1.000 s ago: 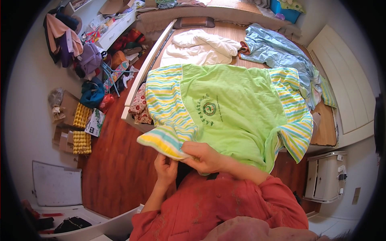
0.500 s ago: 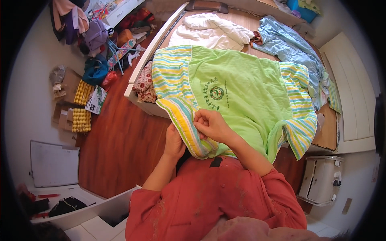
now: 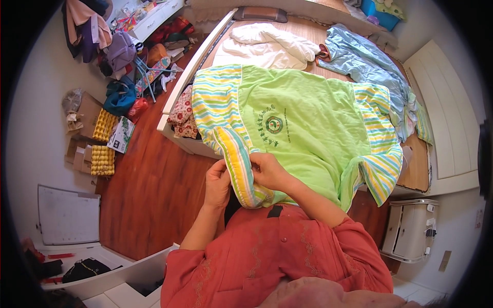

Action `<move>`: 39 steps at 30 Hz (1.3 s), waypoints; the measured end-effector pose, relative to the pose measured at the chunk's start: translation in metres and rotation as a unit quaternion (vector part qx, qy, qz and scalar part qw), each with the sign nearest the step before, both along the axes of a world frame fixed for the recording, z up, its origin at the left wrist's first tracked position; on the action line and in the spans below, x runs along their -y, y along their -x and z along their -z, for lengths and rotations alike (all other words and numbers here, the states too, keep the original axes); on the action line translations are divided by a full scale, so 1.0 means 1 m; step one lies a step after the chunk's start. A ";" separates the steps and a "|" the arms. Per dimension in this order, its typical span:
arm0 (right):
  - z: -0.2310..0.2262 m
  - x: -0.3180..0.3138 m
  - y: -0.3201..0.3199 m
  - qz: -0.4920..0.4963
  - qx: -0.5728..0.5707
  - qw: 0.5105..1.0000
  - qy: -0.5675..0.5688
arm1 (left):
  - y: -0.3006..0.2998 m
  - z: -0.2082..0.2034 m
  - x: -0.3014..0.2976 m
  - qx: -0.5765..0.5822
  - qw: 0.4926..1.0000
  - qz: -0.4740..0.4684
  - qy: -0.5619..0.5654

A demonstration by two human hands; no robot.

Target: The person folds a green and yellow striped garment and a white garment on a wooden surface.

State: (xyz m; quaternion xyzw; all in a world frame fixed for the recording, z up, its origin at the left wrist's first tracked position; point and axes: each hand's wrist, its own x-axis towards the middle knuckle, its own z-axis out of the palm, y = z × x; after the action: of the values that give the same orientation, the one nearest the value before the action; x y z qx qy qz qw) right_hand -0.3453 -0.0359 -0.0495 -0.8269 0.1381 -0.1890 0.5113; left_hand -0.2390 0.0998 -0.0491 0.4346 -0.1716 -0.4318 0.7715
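Observation:
A light green quilt (image 3: pixel 308 108) with striped borders and a round printed emblem lies over the near part of the bed and hangs toward my body. Its near left corner is raised, with the yellow, teal and white striped border (image 3: pixel 238 164) folded up between my hands. My left hand (image 3: pixel 217 186) pinches this border from its left side, thumb and fingers closed at the edge. On the other side, my right hand (image 3: pixel 268 172) grips the same border, its fingertips partly hidden behind the fabric. The opposite striped corner (image 3: pixel 382 177) droops off the bed at the right.
A white quilt (image 3: pixel 272 43) and a light blue quilt (image 3: pixel 367 64) lie farther back on the bed, near a brown pillow (image 3: pixel 260 14). Bags, boxes and yellow egg trays (image 3: pixel 103 160) line the left wall. A pale suitcase (image 3: pixel 409 231) stands at right.
The striped border has been turned more upright and shifted slightly right. Both hands keep hold of it; my right hand has moved a little down and my left fingers have risen along the edge.

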 end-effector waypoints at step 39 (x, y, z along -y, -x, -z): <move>0.006 0.012 0.003 0.068 0.064 0.978 -0.185 | 0.008 0.021 0.010 0.336 0.935 -0.089 -0.063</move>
State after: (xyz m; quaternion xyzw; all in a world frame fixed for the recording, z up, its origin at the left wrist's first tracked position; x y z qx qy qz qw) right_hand -0.3485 -0.0480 -0.0556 -0.6926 0.1930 -0.2471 0.6496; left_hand -0.2473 0.0898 -0.0701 0.6158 -0.3538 -0.2001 0.6750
